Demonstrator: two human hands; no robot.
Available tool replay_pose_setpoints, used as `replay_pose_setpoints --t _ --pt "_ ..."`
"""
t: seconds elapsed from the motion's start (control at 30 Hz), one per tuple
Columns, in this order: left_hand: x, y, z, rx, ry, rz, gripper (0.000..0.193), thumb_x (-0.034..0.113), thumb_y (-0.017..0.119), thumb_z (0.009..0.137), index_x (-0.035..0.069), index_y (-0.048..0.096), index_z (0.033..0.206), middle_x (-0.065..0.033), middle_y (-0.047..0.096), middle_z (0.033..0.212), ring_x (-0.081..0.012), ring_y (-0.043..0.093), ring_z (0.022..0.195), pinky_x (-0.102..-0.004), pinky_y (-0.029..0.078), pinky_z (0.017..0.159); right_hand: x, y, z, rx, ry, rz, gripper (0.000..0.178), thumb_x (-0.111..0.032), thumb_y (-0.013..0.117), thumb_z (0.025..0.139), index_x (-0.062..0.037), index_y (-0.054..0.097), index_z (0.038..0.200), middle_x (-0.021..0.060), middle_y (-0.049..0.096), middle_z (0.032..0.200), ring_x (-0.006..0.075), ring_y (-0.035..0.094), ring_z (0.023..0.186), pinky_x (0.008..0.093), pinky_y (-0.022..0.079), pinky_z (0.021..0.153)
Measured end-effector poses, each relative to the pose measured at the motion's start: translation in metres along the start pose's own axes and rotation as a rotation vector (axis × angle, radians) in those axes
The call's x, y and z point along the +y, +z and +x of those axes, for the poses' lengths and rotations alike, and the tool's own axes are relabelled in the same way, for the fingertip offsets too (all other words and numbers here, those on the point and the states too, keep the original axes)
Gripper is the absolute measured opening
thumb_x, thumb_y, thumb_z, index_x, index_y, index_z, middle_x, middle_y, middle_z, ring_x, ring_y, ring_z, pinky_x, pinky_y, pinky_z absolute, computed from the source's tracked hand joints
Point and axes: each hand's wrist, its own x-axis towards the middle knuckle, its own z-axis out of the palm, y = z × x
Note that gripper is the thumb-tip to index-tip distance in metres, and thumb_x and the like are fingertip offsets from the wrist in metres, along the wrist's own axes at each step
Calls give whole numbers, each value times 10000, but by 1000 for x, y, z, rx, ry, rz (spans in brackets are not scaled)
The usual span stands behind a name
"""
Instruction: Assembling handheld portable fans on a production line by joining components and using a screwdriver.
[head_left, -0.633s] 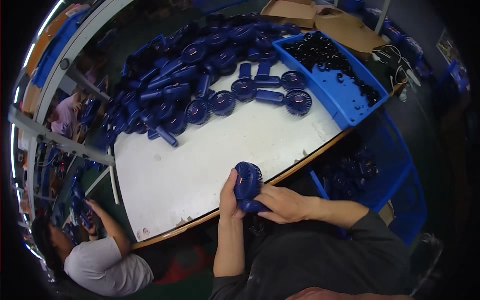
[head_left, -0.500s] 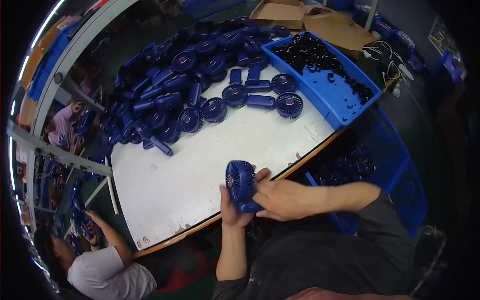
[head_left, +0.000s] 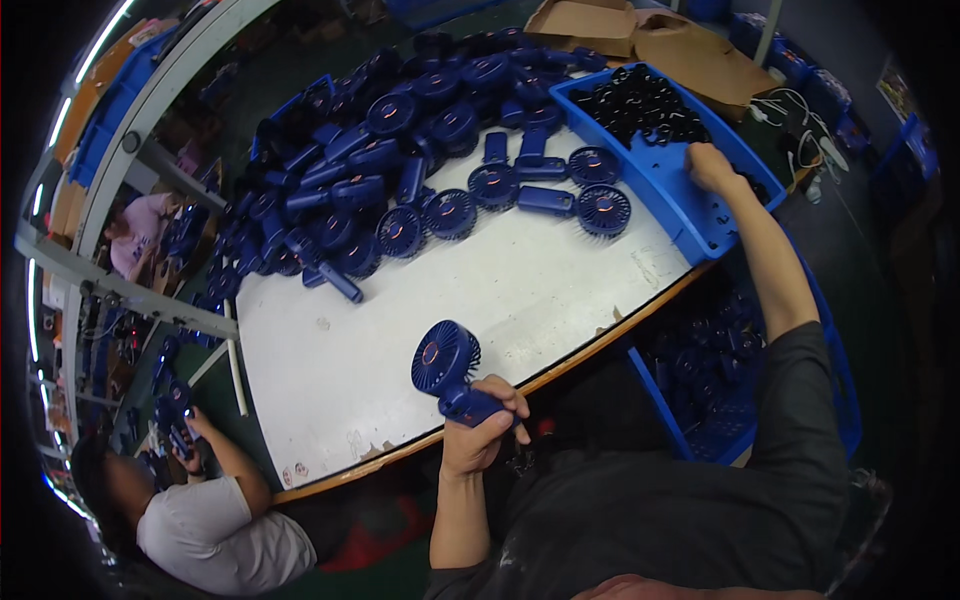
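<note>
On white worktable (head_left: pixel 520 290), heaped blue fans (head_left: pixel 400 170), blue bin (head_left: pixel 690 210).

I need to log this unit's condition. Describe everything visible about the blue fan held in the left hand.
The handheld fan is dark blue, seemingly plastic, with a round head behind a radial-slatted grille and a small reddish hub at the centre. Its short handle is wrapped in the grip of the left hand, which alone touches it. It is held tilted, head up and to the left, over the near edge of the white table.
</note>
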Motion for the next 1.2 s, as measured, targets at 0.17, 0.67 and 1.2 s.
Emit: replay_pose_setpoints --t 0.17,0.67,1.2 --pt "-4 10 5 268 -81 367 286 -8 686 855 -60 588 1119 -144 623 987 -207 661 825 -309 601 616 -114 -69 -83 -55 -391 1159 129 3 639 833 -14 657 959 32 647 864 121 614 830 274 507 777" --pt "-21 32 -2 496 95 365 253 -5 677 888 -33 578 1119 -80 638 951 -126 639 689 -251 555 603 -267 -5 -277 -574 -381 1547 179 -51 697 893 -14 616 1047 31 650 947 77 613 862 236 502 746" --pt "-16 40 0 358 -107 -26 697 610 399 977 23 455 1348 -158 584 1246 -272 571 1171 -419 516 967 -294 -41 -268 120 -1094 681 511 -169 763 761 -54 607 1234 149 578 1109 317 574 1002 416 490 864"
